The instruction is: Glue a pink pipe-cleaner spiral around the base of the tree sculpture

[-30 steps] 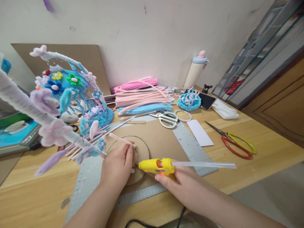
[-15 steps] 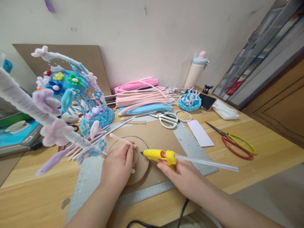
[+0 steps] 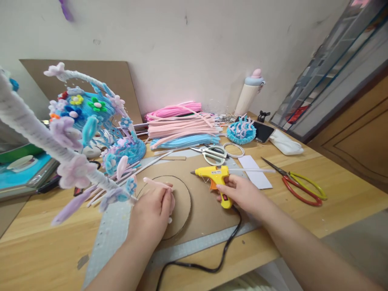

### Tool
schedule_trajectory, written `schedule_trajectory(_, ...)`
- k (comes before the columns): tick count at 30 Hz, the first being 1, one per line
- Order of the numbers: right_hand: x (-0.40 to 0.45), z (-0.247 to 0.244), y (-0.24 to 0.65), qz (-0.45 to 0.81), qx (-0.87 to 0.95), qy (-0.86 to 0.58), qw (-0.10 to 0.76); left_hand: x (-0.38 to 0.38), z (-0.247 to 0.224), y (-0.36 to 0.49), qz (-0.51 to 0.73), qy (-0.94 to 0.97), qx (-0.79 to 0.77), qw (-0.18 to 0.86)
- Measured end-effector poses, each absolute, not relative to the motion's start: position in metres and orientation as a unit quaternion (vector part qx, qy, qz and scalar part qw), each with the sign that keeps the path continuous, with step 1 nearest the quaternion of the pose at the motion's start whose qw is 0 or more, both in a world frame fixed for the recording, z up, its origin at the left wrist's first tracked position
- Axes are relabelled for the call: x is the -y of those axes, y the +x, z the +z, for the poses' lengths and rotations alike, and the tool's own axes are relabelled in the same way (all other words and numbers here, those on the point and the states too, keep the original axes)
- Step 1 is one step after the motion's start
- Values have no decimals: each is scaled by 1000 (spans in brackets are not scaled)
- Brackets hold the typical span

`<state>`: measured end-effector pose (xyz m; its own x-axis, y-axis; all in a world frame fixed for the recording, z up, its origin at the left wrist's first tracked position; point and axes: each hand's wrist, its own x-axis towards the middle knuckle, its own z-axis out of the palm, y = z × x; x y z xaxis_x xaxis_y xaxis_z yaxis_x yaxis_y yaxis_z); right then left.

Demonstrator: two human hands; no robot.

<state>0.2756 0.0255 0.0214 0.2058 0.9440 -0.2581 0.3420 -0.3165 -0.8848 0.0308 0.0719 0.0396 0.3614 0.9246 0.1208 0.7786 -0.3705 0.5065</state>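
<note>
My left hand is closed round a pale pink pipe-cleaner piece, mostly hidden by the fingers, over a round cardboard disc. To its right, my right hand grips the handle of a yellow glue gun. The gun lies on its side in the hand, its nozzle facing left above the brown cardboard. A clear glue stick sticks out of its back, and a black cord runs from the handle down to the front edge.
Pipe-cleaner bundles lie at the back. White-handled scissors, a white ring and red-yellow scissors lie beyond and right. A fluffy flowered arch rises at left. A bottle stands by the wall.
My right hand has moved away to the right with the glue gun, which has turned flat so its handle shows. My left hand has hardly moved.
</note>
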Motion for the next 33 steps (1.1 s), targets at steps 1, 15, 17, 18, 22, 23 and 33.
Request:
schedule_trajectory(1,-28,23,278,389,476,-714,337,-72,40,31,194,807,-527,182)
schedule_trajectory(15,-35,62,210,180,777,-488,354,-68,42,34,158,840,-505,122)
schedule_trajectory(17,-39,60,203,180,791,-463,356,-68,43,35,144,843,-508,106)
schedule_trajectory(18,-41,58,201,183,793,-458,357,-69,43,35,140,844,-507,105)
schedule_trajectory(22,-42,42,205,204,766,-458,402,-71,37,29,166,839,-499,136)
schedule_trajectory(23,-40,39,207,210,758,-461,410,-72,34,26,180,837,-497,141)
schedule_trajectory(33,-26,22,211,135,803,-475,333,-60,36,21,196,863,-456,88)
